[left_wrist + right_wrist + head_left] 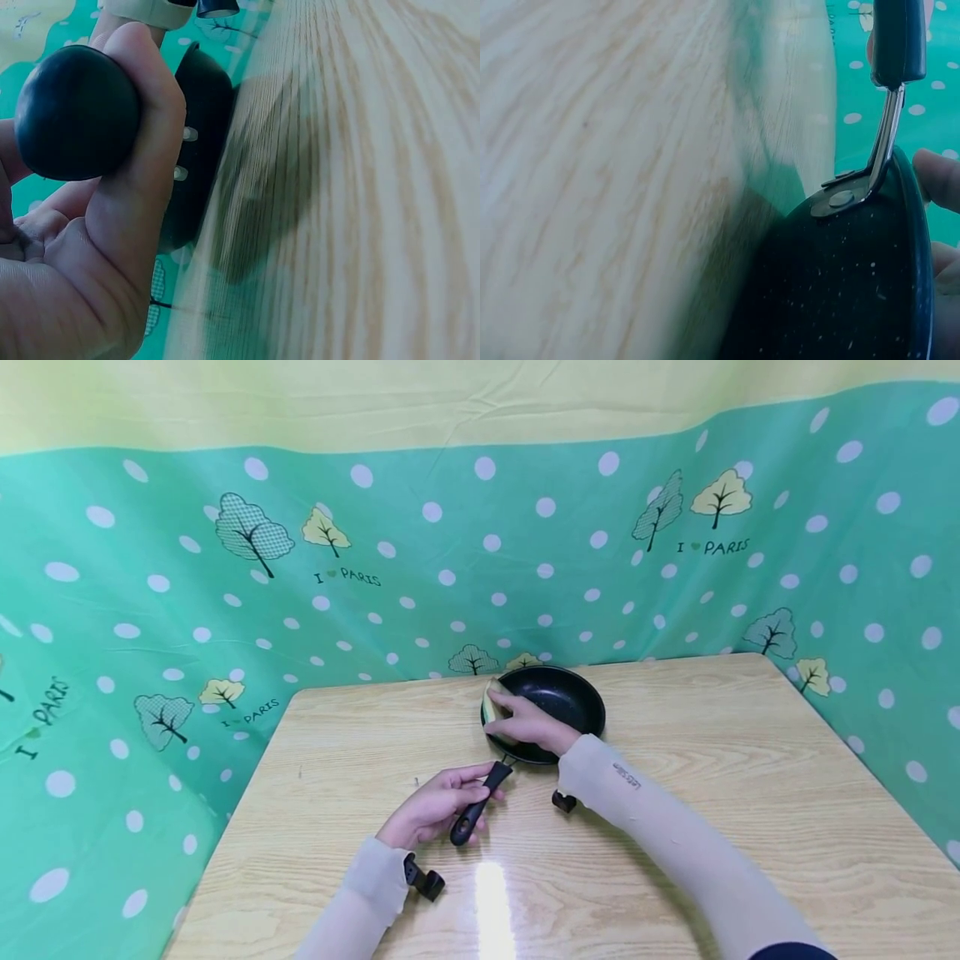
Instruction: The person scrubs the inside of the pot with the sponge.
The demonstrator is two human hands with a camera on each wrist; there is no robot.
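Note:
A black frying pan (pixel 562 697) is near the back edge of the table, its handle (pixel 474 814) pointing toward me and to the left. My left hand (pixel 438 802) holds that handle, thumb on top and fingers beneath. The round handle end (pixel 79 112) fills part of the left wrist view. Inside the pan's left rim, my right hand (pixel 528 722) grips a sponge (pixel 491 708) with pale yellow and green layers. In the right wrist view, the speckled outer wall of the pan (pixel 832 292) and its metal bracket show, with right fingertips (pixel 939 180) by the rim.
The light wood-grain table (pixel 360 752) reaches to a green dotted curtain (pixel 420 585) behind and at both sides. Dark wrist camera mounts (pixel 425 881) sit below both wrists. The pan casts a shadow on the wood.

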